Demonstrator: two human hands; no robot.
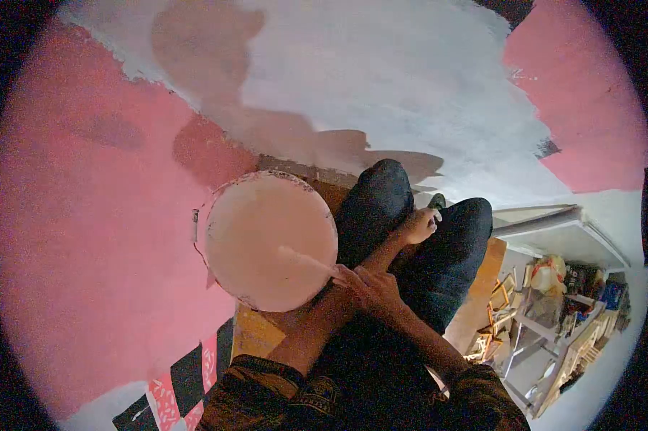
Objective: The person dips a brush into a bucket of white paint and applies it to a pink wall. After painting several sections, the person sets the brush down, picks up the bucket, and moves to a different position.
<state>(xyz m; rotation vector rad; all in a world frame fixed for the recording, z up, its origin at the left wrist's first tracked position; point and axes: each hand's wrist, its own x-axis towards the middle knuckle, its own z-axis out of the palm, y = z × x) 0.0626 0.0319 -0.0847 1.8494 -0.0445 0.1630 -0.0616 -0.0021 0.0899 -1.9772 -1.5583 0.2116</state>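
Observation:
A round bucket (227, 208) with a paint-smeared rim stands beside my legs, filled with pale peach paint (266, 244). My right hand (370, 289) is closed around a paint-coated stick (304, 258), whose far end dips into the paint. Under it my left forearm crosses over, reaching out between the knees. My left hand (418, 225) hangs loosely by the dark trousers (381, 194), its fingers a little bent and apart, with nothing visible in them. Just beyond those fingers shows a small dark green thing (438, 201).
Ahead is a wall with a white-grey patch (381, 79) between pink painted areas (101, 215). Shadows fall across it. Black and patterned squares (187, 381) lie at lower left. To the right, a shelf (575, 233) stands near wooden frames (500, 302) and bags (548, 276).

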